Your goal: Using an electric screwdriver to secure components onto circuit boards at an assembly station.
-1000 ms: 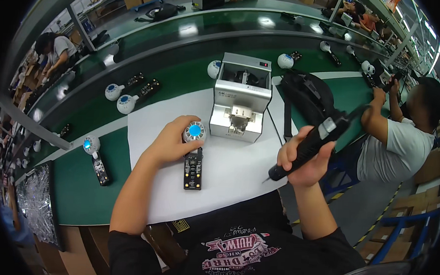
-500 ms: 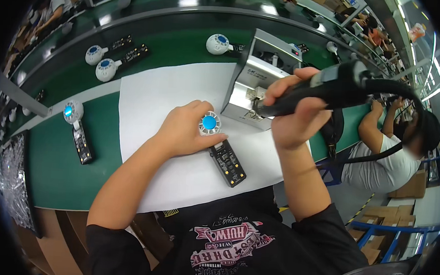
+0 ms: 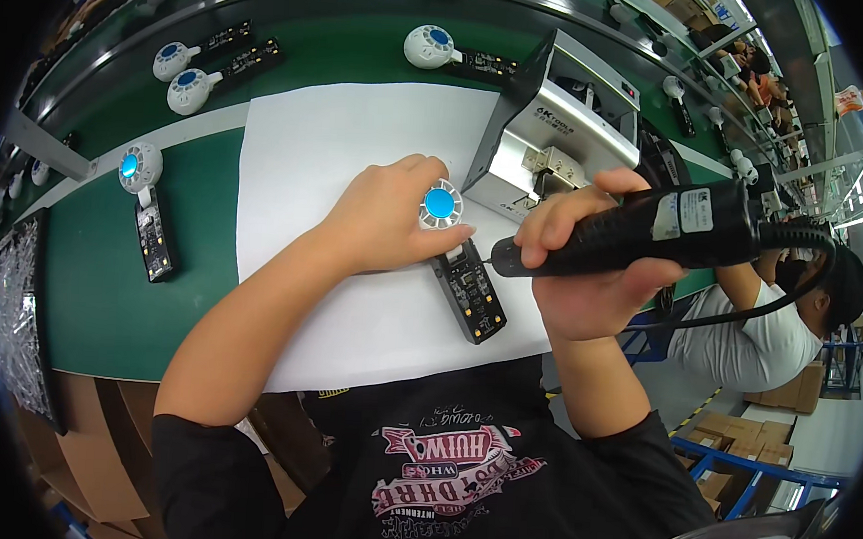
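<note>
While your L hand [image 3: 384,213] grips the device [image 3: 478,309] by its round head [image 3: 441,205], prob to steady it on the white sheet [image 3: 335,152], your R hand [image 3: 589,278] clasps the corded driver [image 3: 648,228], tip [image 3: 488,261] by the PCB [image 3: 468,280]

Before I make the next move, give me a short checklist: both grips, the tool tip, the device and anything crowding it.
1. Left grip secure: ok, closed around the device's round white head.
2. Right grip on the black tool: ok, fingers and thumb wrapped around its body.
3. Device on the white sheet, circuit side up: ok.
4. Tool tip touching the board: cannot tell; it shows beside the board's right edge, contact too small to see.
5. Cord clear of the device: ok, it trails off to the right.
6. Right grip clear of the silver machine: cannot tell; they overlap in this view.
</note>
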The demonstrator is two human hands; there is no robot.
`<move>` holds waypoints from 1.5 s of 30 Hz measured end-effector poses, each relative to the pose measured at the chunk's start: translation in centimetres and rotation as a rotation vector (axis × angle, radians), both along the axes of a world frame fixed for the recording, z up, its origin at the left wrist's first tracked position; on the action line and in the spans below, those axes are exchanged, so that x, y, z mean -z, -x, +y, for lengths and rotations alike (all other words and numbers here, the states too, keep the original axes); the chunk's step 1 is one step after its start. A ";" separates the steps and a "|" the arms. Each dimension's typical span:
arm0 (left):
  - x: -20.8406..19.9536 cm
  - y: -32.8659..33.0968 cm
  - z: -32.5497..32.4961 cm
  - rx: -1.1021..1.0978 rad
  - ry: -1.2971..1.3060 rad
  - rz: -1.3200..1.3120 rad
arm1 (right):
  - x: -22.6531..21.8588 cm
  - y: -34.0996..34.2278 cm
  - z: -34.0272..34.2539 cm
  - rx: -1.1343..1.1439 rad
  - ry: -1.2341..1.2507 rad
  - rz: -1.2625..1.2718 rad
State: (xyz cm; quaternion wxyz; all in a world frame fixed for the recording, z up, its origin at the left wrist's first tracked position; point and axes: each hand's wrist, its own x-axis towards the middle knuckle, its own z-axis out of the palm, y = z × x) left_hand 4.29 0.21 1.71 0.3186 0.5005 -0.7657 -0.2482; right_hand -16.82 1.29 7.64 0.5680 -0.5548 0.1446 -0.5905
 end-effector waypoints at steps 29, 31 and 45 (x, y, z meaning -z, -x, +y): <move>-0.4 -0.3 0.5 -0.015 0.013 -0.023 | 0.8 0.0 1.2 0.008 0.160 -0.008; -0.5 -0.2 0.6 -0.016 0.012 -0.020 | 0.9 0.1 1.2 0.004 0.164 -0.005; -0.1 0.0 0.3 -0.017 0.096 0.031 | 1.5 0.1 1.2 -0.068 0.166 -0.034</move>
